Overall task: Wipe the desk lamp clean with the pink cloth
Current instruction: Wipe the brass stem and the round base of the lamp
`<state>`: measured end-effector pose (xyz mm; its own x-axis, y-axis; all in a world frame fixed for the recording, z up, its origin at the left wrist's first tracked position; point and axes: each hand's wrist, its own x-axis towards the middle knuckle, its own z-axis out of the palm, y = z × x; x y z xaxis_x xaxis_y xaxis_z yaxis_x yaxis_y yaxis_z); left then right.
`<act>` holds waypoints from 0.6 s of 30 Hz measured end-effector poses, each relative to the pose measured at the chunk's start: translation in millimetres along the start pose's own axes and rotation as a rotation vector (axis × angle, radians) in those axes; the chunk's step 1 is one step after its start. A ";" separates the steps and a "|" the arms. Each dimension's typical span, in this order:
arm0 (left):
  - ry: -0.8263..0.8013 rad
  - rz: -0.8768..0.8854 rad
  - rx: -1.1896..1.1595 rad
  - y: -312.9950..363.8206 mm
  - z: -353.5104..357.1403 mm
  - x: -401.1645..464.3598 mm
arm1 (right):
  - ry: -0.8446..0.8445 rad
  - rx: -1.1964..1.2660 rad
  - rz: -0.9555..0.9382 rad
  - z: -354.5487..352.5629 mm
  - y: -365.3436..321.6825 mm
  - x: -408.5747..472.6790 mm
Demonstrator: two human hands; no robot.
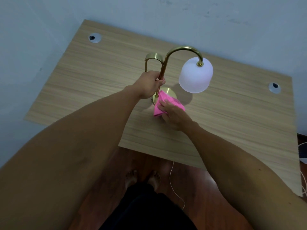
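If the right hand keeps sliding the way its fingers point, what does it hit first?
Probably the lamp's brass stem. The right hand presses the pink cloth on the base, fingers aimed up-left toward the stem, where the left hand grips; depth is uncertain.

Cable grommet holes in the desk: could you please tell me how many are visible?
2. One cable grommet hole sits near the desk's far left corner; the other is near the right edge. The arms cover part of the desk, so another could be hidden.
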<state>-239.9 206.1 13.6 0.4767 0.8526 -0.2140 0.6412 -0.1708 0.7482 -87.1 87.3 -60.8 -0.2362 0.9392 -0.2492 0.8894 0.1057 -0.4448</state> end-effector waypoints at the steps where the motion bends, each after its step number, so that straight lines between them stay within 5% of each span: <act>1: 0.002 -0.003 0.002 -0.4 -0.1 0.0 | 0.005 -0.018 -0.008 -3.3 7.0 -3.5; 6: 0.002 -0.008 0.010 0.4 0.2 0.8 | -0.027 -0.028 0.073 -7.8 1.9 18.5; 11: -0.015 -0.009 0.008 0.7 -1.1 -0.2 | 0.006 -0.066 -0.076 6.0 4.8 -6.0; 18: -0.005 -0.018 0.003 2.2 -0.9 0.8 | 0.025 -0.126 0.045 -3.3 14.4 20.4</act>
<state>-238.7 206.9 15.6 0.4682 0.8530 -0.2304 0.6516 -0.1573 0.7420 -77.8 109.1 -69.5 -0.1867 0.9517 -0.2437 0.9414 0.1024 -0.3215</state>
